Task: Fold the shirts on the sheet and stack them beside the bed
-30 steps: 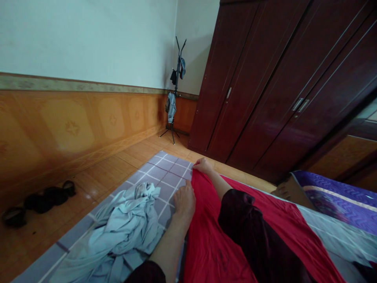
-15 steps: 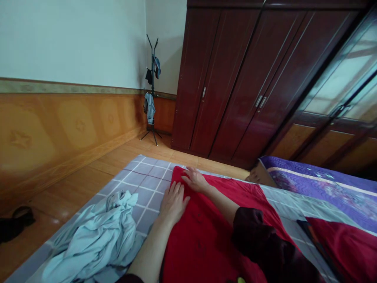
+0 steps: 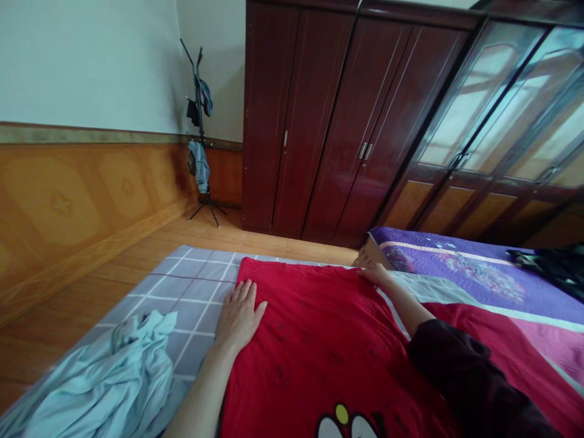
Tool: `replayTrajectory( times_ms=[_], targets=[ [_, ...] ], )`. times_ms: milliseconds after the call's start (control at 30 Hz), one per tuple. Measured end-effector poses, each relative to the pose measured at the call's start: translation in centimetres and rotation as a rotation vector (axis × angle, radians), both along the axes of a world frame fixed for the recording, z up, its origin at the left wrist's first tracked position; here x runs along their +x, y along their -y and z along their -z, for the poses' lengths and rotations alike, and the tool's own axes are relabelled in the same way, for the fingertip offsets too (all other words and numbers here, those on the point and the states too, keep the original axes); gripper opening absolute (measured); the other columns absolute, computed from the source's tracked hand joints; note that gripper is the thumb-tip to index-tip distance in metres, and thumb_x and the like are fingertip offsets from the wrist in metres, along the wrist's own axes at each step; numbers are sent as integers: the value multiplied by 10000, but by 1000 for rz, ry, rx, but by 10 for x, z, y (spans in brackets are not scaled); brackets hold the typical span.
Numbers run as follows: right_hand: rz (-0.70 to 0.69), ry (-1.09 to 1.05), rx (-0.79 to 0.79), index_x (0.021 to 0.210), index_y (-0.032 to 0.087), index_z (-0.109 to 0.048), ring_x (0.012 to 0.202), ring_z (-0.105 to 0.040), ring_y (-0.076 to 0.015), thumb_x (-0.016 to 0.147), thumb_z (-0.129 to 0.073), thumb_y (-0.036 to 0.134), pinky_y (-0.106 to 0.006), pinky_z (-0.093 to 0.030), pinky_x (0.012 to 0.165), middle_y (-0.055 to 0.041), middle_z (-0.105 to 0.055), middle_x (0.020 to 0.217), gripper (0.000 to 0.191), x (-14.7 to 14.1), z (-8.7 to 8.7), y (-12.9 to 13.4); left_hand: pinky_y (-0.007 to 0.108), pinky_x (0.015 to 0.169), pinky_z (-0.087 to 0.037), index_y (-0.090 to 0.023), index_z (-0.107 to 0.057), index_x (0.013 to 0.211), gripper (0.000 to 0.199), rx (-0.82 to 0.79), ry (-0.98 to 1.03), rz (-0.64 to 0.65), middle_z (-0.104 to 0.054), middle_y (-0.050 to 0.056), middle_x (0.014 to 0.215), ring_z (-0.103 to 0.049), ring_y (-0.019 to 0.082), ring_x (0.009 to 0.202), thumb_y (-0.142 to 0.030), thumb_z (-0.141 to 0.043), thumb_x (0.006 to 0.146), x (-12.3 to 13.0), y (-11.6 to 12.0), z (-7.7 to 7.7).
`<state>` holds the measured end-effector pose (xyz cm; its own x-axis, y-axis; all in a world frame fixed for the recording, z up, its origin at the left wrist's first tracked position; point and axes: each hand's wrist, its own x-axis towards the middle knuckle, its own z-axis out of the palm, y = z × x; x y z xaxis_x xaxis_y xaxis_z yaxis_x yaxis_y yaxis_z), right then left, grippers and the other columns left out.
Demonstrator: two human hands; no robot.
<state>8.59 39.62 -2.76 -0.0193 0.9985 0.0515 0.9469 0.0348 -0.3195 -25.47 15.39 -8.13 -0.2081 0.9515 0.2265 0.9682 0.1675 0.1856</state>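
A red garment (image 3: pixel 314 328) lies spread flat on the bed, a cartoon print with white and yellow shapes at its near end. My left hand (image 3: pixel 238 317) rests palm down on its left edge, fingers stretched out. At the garment's far right corner is my right hand (image 3: pixel 376 275), its fingers extended over the edge; their tips are small and partly hidden. To the left of my left forearm, a crumpled pale blue-green cloth (image 3: pixel 109 371) sits on the checked grey sheet (image 3: pixel 201 304).
Another red cloth (image 3: pixel 493 340) lies right of my right arm. Beyond it stands a bed with a purple cover (image 3: pixel 438 255). A dark red wardrobe (image 3: pixel 314 121) fills the back wall, and a black coat rack (image 3: pixel 199 115) stands in the corner.
My right hand has moved from beside my left hand to the far right corner of the garment. More of the print shows, and the view has turned right. My left hand stays at the left edge.
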Motion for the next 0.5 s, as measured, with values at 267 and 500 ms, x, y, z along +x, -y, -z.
replayTrajectory(
  times_ms=[267, 500],
  targets=[
    [-238, -147, -247, 993, 130, -622, 799, -618, -138, 890, -603, 337, -310, -530, 715, -37, -639, 943, 232, -9, 14, 5, 455, 1126, -271, -87, -418, 1387, 542, 6, 0, -6, -360, 127, 1471, -314, 263, 1373, -404, -395, 947, -1, -1, 2],
    [-277, -205, -114, 988, 133, -691, 612, -587, -130, 689, -734, 295, -208, -427, 548, -29, -669, 693, 343, -9, 14, 18, 458, 1114, -284, -87, -406, 1393, 544, -3, 0, 1, -351, 127, 1477, -312, 265, 1374, -404, -386, 951, -2, -2, 3]
  ],
)
